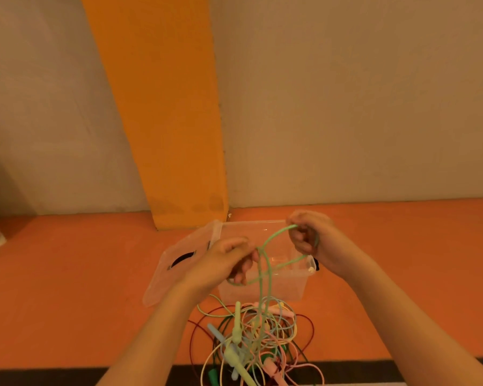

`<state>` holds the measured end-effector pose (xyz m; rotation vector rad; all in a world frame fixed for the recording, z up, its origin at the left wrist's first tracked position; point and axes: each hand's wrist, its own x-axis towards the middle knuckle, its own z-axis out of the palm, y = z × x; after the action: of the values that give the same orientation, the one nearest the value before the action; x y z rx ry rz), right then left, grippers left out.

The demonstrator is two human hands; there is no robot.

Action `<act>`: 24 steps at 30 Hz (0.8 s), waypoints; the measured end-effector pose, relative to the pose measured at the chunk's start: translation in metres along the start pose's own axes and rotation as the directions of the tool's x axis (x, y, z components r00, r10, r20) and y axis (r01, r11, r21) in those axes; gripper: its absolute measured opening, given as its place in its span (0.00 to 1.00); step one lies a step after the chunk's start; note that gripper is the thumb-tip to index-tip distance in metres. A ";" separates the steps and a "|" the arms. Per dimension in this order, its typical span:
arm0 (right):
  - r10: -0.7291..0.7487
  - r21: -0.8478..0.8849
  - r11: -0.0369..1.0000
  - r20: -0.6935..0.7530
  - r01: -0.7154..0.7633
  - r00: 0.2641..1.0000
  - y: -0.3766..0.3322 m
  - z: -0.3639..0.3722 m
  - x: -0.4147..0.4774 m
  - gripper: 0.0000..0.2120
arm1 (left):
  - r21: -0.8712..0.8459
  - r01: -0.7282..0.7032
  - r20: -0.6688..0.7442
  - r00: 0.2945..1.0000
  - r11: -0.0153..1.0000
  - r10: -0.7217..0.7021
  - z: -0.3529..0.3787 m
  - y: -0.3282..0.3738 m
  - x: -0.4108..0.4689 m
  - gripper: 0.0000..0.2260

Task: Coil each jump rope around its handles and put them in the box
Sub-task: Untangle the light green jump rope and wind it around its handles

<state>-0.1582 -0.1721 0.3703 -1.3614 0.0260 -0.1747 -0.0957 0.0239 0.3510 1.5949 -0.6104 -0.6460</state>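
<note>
the right hand (311, 235) has its fingers curled and pinches the light green rope (273, 236) above the far right corner of the clear box (262, 291). the left hand (226, 260), nearer and to the left, also curls its fingers around this rope. the rope arcs between both hands, then hangs down into the tangled pile of ropes (251, 338) just near the box.

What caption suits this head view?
Left hand and right hand hold a green jump rope near the open clear box.
</note>
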 end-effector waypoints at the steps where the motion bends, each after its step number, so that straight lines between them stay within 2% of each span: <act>1: 0.006 -0.100 0.995 0.032 -0.003 0.999 0.002 -0.003 -0.002 0.05 | -0.057 -0.031 -0.069 0.997 0.998 0.027 -0.001 0.001 0.001 0.13; 3: 0.052 -0.324 0.946 0.091 -0.020 0.994 0.004 -0.005 -0.006 0.12 | -0.144 -0.105 -0.187 0.979 0.984 0.078 -0.005 0.004 0.005 0.13; 6: 0.157 -0.538 0.842 0.175 -0.040 0.972 0.013 0.000 -0.011 0.15 | -0.250 -0.164 -0.234 0.967 0.954 0.105 -0.008 0.006 0.007 0.11; 11: 0.196 -0.652 0.758 0.206 -0.015 0.959 0.028 0.010 -0.007 0.13 | -0.333 -0.204 -0.199 0.970 0.921 0.143 -0.001 0.009 0.010 0.14; 14: 0.173 -0.678 0.734 0.218 0.022 0.960 0.034 0.012 -0.004 0.04 | -0.395 -0.204 -0.237 0.965 0.896 0.115 -0.003 0.011 0.012 0.16; 16: 0.138 -0.692 0.721 0.194 0.036 0.971 0.036 0.012 -0.003 0.07 | -0.400 -0.190 -0.287 0.955 0.896 0.074 -0.007 0.011 0.013 0.15; 18: 0.094 -0.696 0.717 0.152 0.039 0.984 0.036 0.011 -0.002 0.09 | -0.300 -0.163 -0.357 0.933 0.940 0.048 -0.011 0.008 0.012 0.13; 20: 0.022 -0.688 0.723 0.119 0.067 0.993 0.036 0.009 0.001 0.08 | -0.030 -0.130 -0.406 0.908 0.991 0.107 -0.014 0.002 0.010 0.09; 22: -0.065 -0.718 0.686 0.103 0.120 0.993 0.037 0.008 0.003 0.09 | 0.240 -0.163 -0.426 0.868 0.957 0.255 -0.018 -0.004 0.007 0.05; 24: -0.132 -0.789 0.593 0.099 0.159 0.986 0.036 0.009 0.005 0.08 | 0.433 -0.242 -0.413 0.803 0.868 0.430 -0.019 -0.006 0.005 0.10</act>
<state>-0.1481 -0.1567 0.3373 -2.2873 -0.0415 -0.3031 -0.0782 0.0341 0.3469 1.8368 -0.6248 0.1768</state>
